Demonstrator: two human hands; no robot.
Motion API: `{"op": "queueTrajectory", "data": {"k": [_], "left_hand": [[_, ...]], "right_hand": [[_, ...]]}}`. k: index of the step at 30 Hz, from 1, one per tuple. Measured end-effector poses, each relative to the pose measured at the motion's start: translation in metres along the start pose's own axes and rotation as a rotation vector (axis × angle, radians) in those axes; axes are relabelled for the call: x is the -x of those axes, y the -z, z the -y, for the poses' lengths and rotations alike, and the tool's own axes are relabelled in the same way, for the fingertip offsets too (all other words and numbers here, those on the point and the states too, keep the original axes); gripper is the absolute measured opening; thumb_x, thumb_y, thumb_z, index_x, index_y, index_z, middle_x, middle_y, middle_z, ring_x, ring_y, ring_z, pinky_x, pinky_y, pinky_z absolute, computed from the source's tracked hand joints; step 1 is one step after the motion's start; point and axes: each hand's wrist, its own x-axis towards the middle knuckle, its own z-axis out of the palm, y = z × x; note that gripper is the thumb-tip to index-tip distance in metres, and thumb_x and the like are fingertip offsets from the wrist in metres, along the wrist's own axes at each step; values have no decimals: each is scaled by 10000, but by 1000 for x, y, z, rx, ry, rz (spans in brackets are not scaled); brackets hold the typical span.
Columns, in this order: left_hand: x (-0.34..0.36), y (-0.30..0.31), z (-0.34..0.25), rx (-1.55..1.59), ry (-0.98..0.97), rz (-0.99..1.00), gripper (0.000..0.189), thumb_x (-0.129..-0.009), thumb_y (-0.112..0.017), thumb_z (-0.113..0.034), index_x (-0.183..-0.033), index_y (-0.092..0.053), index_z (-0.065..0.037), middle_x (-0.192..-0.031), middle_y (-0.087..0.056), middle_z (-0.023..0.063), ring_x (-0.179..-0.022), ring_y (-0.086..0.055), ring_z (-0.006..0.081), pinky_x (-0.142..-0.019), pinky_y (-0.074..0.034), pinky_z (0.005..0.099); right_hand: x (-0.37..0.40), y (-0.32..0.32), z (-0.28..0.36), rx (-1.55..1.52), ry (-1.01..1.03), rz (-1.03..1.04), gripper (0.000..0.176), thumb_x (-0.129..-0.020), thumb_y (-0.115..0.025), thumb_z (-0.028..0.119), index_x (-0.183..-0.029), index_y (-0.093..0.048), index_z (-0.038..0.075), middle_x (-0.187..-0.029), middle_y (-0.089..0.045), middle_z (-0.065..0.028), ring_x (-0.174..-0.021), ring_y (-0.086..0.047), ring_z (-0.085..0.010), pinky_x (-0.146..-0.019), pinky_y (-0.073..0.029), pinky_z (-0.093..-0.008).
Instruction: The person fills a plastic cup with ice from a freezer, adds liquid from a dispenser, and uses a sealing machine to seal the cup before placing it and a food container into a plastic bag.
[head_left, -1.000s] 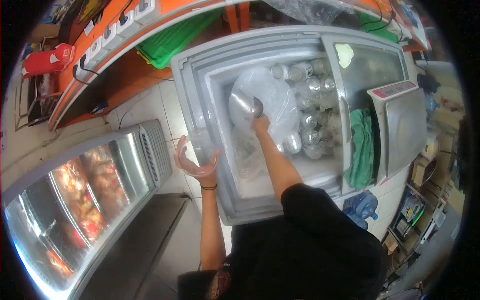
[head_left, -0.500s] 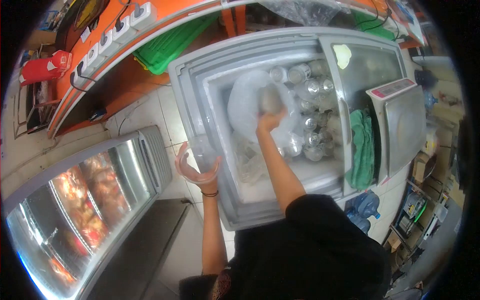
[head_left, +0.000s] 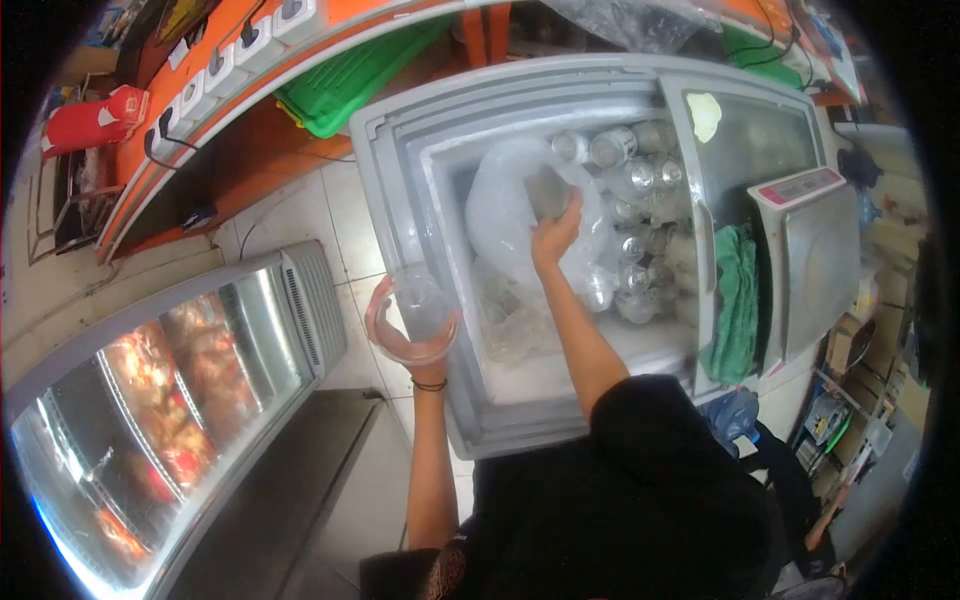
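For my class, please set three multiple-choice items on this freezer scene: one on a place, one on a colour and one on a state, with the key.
1. Where is the right hand, which grips a scoop?
A. on a keyboard
B. at the ice bag inside the chest freezer
C. in a sink

2. What colour is the cloth draped on the freezer?
A. green
B. red
C. white

3. What is the left hand doing?
A. hanging empty
B. resting flat on a chair
C. holding a clear cup

Key:
1 B, the arm reaches into the open freezer and the hand lies against the bag.
2 A, the cloth shows plain green.
3 C, the fingers curl round the cup's base.
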Motion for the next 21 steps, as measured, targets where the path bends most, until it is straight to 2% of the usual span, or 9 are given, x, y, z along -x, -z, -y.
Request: {"op": "queueTrajectory", "data": {"k": [1, 3, 6, 7, 11, 13, 16, 19, 21], "left_hand": [[-1, -2, 0, 4, -1, -1, 1029, -626, -853, -348, -1372, -230, -11, -1273, -485, 191, -1129, -519, 312, -926, -435, 419], [-3, -1, -5, 40, 101, -12, 876, -529, -882, -346, -1203, -425, -26, -1208, -506, 129, -1107, -514, 292, -966, -393, 398], [-2, -1, 2, 8, 4, -13, 923, -603, -860, -372, -1286, -359, -6, -1246, -499, 179, -1107, -528, 297, -894, -447, 394], [-1, -1, 4, 11, 3, -15, 923, -603, -860, -372, -1286, -359, -6, -1246, -499, 179, -1107, -528, 297, -894, -447, 394], [-5, -2, -4, 12, 14, -6, 906, -575, -869, -359, -1266, -389, -22, -1209, -520, 154, -1103, -527, 295, -919, -426, 394], [-4, -2, -4, 33, 57, -13, 881, -540, -877, -339, -1236, -430, -37, -1170, -541, 131, -1089, -533, 296, -943, -411, 399], [1, -8, 0, 122, 17, -134, 888, -550, -868, -316, -1262, -410, -45, -1189, -543, 130, -1076, -533, 286, -920, -415, 392], [1, 0, 1, 45, 59, -32, 943, -566, -857, -307, -1312, -339, -53, -1223, -535, 130, -1081, -524, 280, -902, -412, 384], [0, 2, 1, -163, -50, 13, 981, -571, -854, -308, -1338, -295, -61, -1239, -532, 129, -1097, -513, 275, -888, -411, 378]], "right_hand": [[-4, 6, -6, 1, 3, -3, 709, -705, -438, -176, -1335, -424, 150, -1167, -511, -192, -935, -599, -339, -495, -602, -344], [-15, 34, -8, -163, -44, 220, 682, -706, -437, -167, -1322, -457, 125, -1111, -530, -188, -941, -586, -342, -553, -593, -330], [-39, 54, -13, -200, -105, 282, 665, -720, -434, -164, -1316, -475, 130, -1145, -523, -189, -968, -578, -377, -669, -566, -399], [-42, 52, -19, -35, 155, 160, 674, -720, -445, -162, -1320, -474, 143, -1206, -490, -196, -971, -569, -415, -747, -514, -457], [-51, 23, 16, 169, 329, 174, 660, -737, -471, -126, -1313, -487, 196, -1228, -468, -202, -943, -572, -422, -743, -501, -476], [-56, 21, 36, 472, 436, 366, 645, -752, -496, -81, -1302, -497, 257, -1229, -459, -206, -896, -579, -419, -725, -511, -468], [-72, 39, 36, 516, 588, 536, 645, -759, -503, -53, -1292, -501, 309, -1216, -463, -203, -853, -587, -418, -717, -515, -475], [-89, 50, 25, 480, 689, 546, 657, -746, -507, -60, -1294, -497, 303, -1196, -484, -190, -842, -594, -414, -702, -520, -475], [-107, 64, 34, 441, 640, 605, 649, -751, -503, -55, -1292, -498, 302, -1181, -497, -184, -835, -600, -405, -701, -520, -473]]}}
